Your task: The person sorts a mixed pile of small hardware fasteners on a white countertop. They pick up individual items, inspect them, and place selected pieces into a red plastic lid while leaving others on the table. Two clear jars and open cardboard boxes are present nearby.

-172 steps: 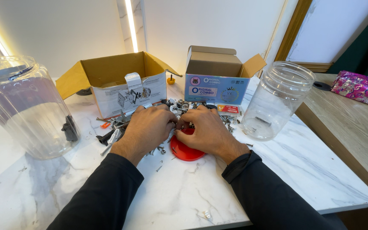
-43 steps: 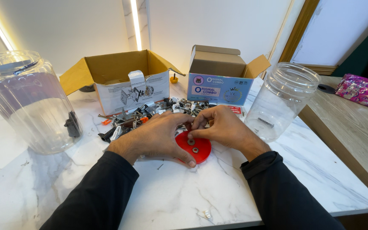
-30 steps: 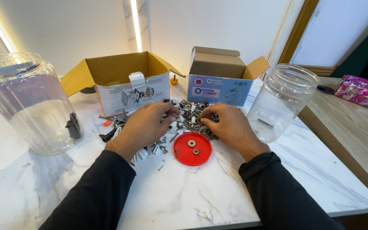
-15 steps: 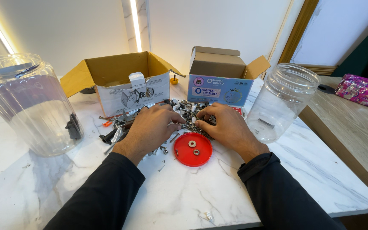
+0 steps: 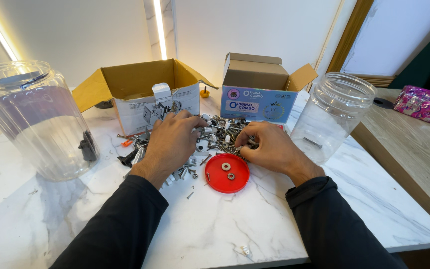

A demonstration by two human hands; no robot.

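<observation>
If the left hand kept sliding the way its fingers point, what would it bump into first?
Probably the pile of screws and small metal parts right at the left hand's fingertips. Beyond that stands the blue and brown cardboard box, though how far back it sits is hard to judge.

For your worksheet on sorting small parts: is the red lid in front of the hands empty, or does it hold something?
Not empty. The red lid lies flat on the table and holds two small metal washers plus one small screw near its left edge.

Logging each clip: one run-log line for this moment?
left hand: in hardware pile | right hand: picking in pile | red lid: holds two washers
</observation>
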